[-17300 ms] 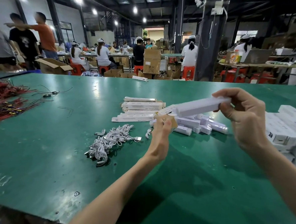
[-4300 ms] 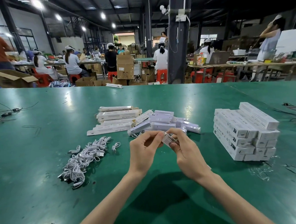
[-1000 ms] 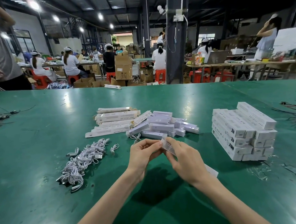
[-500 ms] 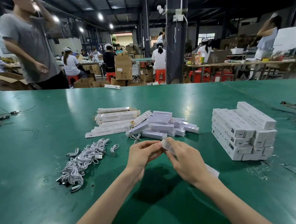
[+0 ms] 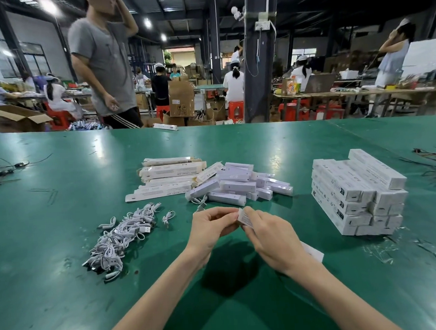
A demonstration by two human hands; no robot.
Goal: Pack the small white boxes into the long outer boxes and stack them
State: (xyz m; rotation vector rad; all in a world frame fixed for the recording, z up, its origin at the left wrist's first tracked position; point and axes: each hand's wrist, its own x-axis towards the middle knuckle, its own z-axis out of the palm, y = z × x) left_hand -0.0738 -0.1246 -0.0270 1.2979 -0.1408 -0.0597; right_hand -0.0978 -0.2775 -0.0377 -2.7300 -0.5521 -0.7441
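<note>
A: What is in your grip?

B: My right hand is curled round a long outer box, and my left hand pinches its far end with thumb and bent fingertips.

A: Which way does it lie?

B: Its long axis runs from the far end at my left fingertips back towards me and to the right. The near end sticks out behind my right wrist, low over the green table.

A: Any writing on it?

B: Lines of grey print on the end flap, too small to read. The flat outer boxes further off carry print too, upside down to me.

A: And around you?

B: Beyond my hands is a heap of small white boxes, to the left a tangle of white cables, and to the right the stack of packed boxes. Past the table stands a person in a grey T-shirt, with others seated on red stools among cardboard cartons.
</note>
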